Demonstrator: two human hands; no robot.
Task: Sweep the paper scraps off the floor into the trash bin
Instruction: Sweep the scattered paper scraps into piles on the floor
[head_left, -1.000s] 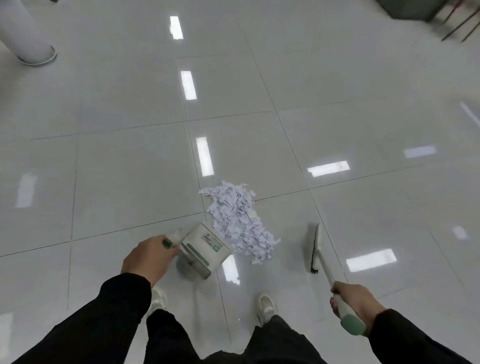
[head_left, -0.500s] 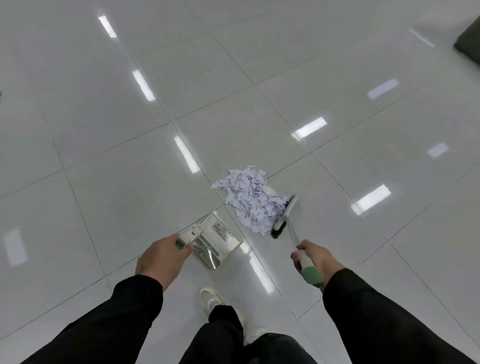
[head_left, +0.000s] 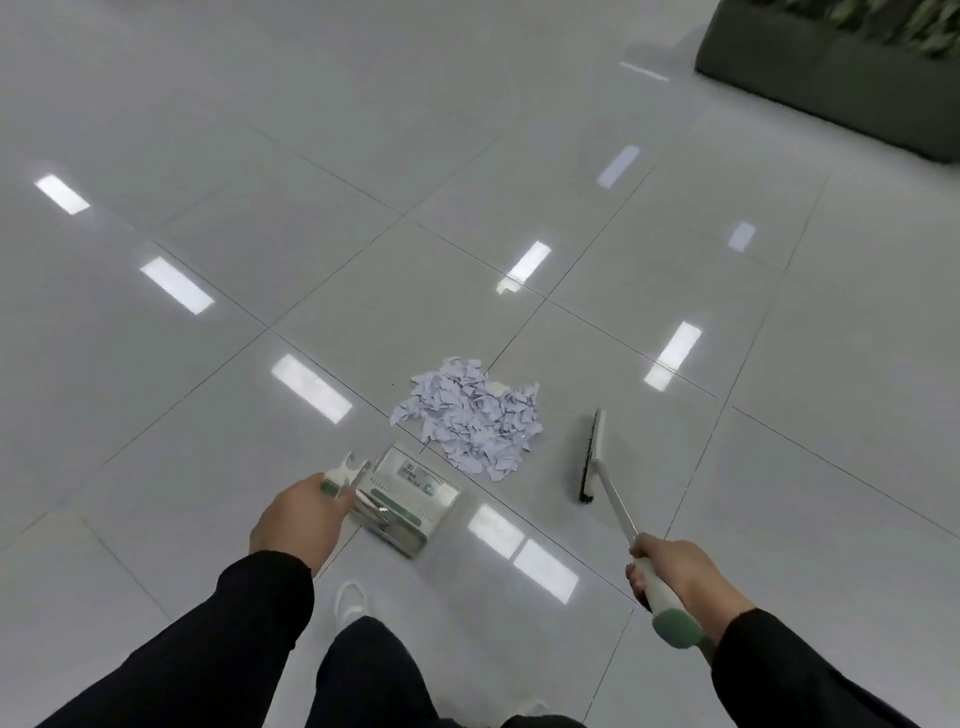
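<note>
A heap of pale lilac paper scraps lies on the glossy white tile floor. My left hand grips the short handle of a white and metal dustpan, which rests on the floor just below and left of the heap. My right hand grips the white, green-capped handle of a small broom. Its black-bristled head stands on the floor a little to the right of the heap, apart from the scraps. No trash bin is in view.
A dark planter box with green leaves stands at the far right. My white shoe and dark trouser legs are at the bottom. Ceiling lights reflect on the tiles all around.
The broom head, which touched the heap's right edge half a second ago, has pulled away to the right. The heap looks more bunched. My view has turned; the planter has come into sight.
</note>
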